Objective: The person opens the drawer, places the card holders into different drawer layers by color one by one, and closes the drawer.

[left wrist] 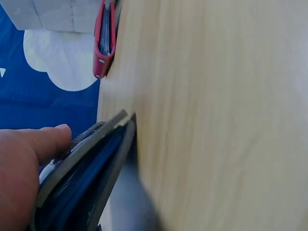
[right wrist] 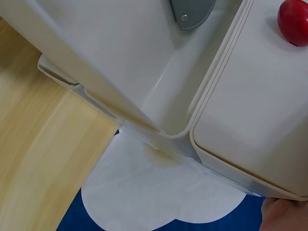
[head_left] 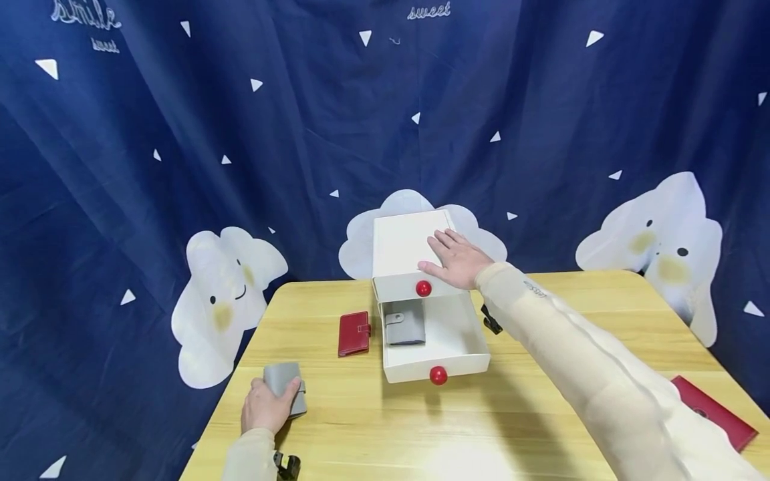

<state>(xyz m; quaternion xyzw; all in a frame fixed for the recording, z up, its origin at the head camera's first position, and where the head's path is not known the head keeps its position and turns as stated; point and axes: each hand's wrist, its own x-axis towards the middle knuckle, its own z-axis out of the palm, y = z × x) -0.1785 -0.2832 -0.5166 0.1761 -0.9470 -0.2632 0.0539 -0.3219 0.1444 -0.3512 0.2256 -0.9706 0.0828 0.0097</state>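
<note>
My left hand (head_left: 266, 409) grips a grey card holder (head_left: 283, 378) at the left front of the table. In the left wrist view the thumb lies along one cover, and the dark inner sleeves (left wrist: 89, 178) show between the covers. On top of a white two-drawer box (head_left: 400, 244) rests my right hand (head_left: 456, 259), its fingers spread and straight. The lower drawer (head_left: 454, 364) is pulled out, with another grey card holder (head_left: 408, 327) inside at its left. Above it, the upper drawer (head_left: 394, 288) is closed. In the right wrist view only a bit of the hand (right wrist: 284, 214) shows.
Left of the box lies a red card holder (head_left: 353, 334) with a strap. A larger red flat case (head_left: 712, 411) lies at the table's right edge. Red knobs (head_left: 438, 375) stick out from the drawer fronts. Behind the wooden table (head_left: 337, 434) hangs a dark blue curtain (head_left: 313, 133).
</note>
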